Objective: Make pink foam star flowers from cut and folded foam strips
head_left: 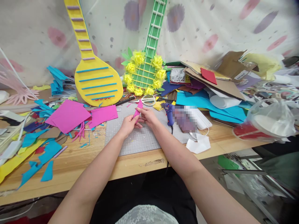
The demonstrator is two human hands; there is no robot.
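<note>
Well inside grey mat's (137,143) near edge, left hand (128,125), right hand (148,116) pinch pink strip (139,105).

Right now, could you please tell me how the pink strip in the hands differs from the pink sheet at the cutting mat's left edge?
The pink strip is small and narrow, while the pink sheet is much broader. The left hand and right hand hold the strip over the cutting mat, whereas neither touches the sheet, which lies at the mat's upper left. Both are bright pink.
</note>
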